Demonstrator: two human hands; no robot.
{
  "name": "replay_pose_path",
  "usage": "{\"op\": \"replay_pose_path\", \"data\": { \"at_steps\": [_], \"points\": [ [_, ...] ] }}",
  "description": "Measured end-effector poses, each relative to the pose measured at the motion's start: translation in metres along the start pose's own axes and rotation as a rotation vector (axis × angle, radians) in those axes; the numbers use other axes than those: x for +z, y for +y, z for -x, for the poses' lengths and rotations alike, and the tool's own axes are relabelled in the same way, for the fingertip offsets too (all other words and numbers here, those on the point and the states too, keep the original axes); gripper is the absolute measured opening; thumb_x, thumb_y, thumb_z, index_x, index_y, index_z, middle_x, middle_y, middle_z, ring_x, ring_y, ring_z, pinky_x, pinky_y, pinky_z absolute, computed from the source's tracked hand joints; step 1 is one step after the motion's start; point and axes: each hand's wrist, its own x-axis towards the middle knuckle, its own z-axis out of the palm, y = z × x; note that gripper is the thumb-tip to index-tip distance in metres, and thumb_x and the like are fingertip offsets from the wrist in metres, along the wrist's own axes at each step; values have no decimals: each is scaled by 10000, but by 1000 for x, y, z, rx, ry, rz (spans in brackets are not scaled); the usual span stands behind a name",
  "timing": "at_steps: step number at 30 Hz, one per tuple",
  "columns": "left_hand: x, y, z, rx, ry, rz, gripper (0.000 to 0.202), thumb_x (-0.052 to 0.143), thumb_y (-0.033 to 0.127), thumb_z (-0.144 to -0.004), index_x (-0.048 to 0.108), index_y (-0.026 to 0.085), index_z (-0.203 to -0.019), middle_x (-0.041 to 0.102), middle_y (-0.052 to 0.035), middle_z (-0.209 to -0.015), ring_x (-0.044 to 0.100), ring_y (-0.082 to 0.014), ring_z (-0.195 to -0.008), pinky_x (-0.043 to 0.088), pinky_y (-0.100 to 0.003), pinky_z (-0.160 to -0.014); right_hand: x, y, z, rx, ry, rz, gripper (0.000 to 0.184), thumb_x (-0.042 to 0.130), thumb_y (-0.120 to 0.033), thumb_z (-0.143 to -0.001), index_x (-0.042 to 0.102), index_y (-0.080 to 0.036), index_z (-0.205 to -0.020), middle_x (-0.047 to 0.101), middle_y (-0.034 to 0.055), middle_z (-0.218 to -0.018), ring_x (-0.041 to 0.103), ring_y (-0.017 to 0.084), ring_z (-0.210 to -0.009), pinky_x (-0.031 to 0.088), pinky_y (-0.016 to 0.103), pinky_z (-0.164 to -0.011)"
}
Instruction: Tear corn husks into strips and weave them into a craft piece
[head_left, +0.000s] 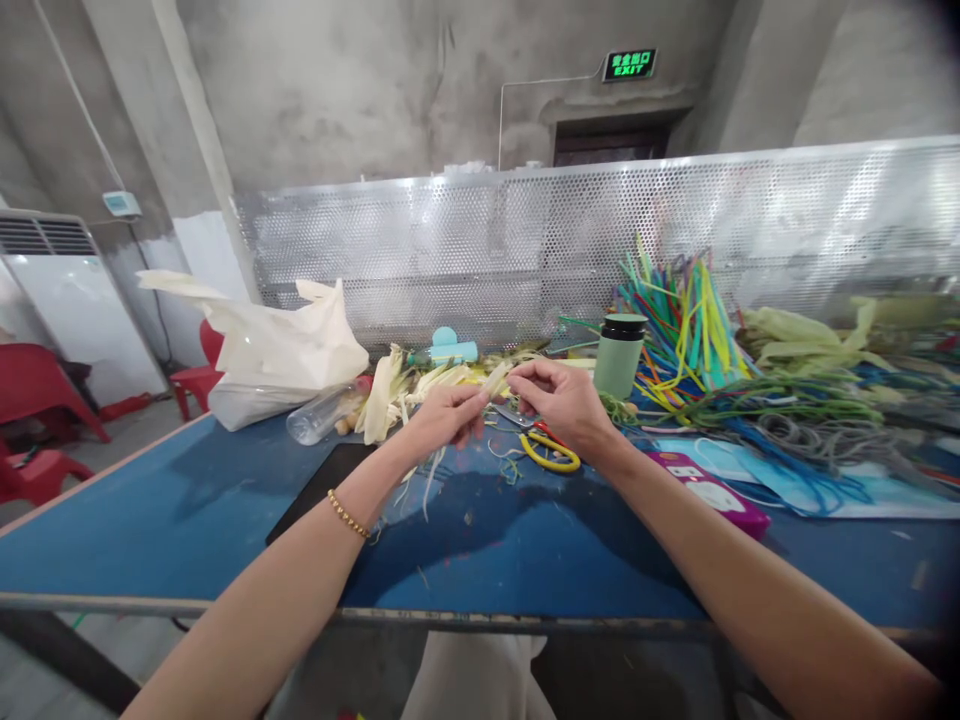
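Holding a pale husk strip (495, 381) up over the middle of the blue table (150, 520), well past the near edge; we're pinching it from both ends. Left hand (444, 415) is closing thumb and fingers narrowly on the strip's left end, with thin loose fibres hanging down under it. Right hand (564, 400) is pinching the right end, fingers curled in, narrow too. Both are sitting close together; we can't tell whether they're touching each other. A bead bracelet (347, 514) is riding on the left wrist. Yellow-handled scissors (551, 456) are lying on the table just under the right hand, not being touched. A black mat (319, 490) is lying near-left of the left hand. A pile of husks (397, 392) is lying just beyond the left hand, with a clear bottle (321, 416) lying on its side to the left and a white bag (277, 352) slumping behind that. A green jar (620, 358) with a black lid is standing upright just far-right of the right hand. Coloured strips (686, 320) are fanning out right of the jar, leaning toward a perforated metal screen (487, 250). A pink box (712, 492) is lying right of the scissors.
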Motion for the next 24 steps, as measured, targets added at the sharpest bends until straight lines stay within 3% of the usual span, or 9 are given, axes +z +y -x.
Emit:
{"op": "replay_pose_path", "data": {
  "at_steps": [3,7,12,15,17,24],
  "points": [
    [0,-3,-1,-6,-27,7,417,451,504,-899,625,127,-939,619,-32,-679,508,-70,-420,328,-204,-425,0,-3,0,17,9,8,221,666,-368,-763,645,-149,-748,596,-2,-605,524,95,-476,414,226,-463],
    [1,-4,-1,-3,-52,-1,422,464,507,-893,610,117,-822,628,-36,-693,528,-63,-445,350,-195,-448,0,-6,1,88,13,-9,260,670,-394,-749,645,-137,-721,619,13,-608,509,82,-451,409,216,-441],
    [1,-4,-2,65,-63,-23,434,461,515,-893,627,116,-855,489,28,-583,383,-47,-443,280,-194,-443,1,-5,2,165,20,-85,296,714,-410,-702,638,-129,-756,636,17,-600,509,80,-420,411,210,-395],
    [1,-3,-1,78,-56,-42,428,462,506,-895,635,115,-898,403,48,-555,317,-54,-471,237,-195,-448,0,-4,2,210,2,-156,372,753,-404,-665,642,-127,-887,607,-10,-542,508,94,-413,405,212,-378],
    [1,-2,-1,71,-58,-55,420,462,501,-896,632,116,-886,397,45,-557,314,-59,-486,234,-196,-454,-1,-4,2,204,-29,-184,389,748,-405,-678,650,-125,-930,577,-29,-500,485,89,-402,394,210,-378],
    [1,3,1,63,-98,-74,421,474,521,-883,528,144,-706,493,21,-573,388,-53,-451,277,-203,-445,0,-6,4,113,-16,-117,257,709,-390,-737,670,-140,-781,543,-35,-463,452,73,-404,388,206,-408]
  ]
}}
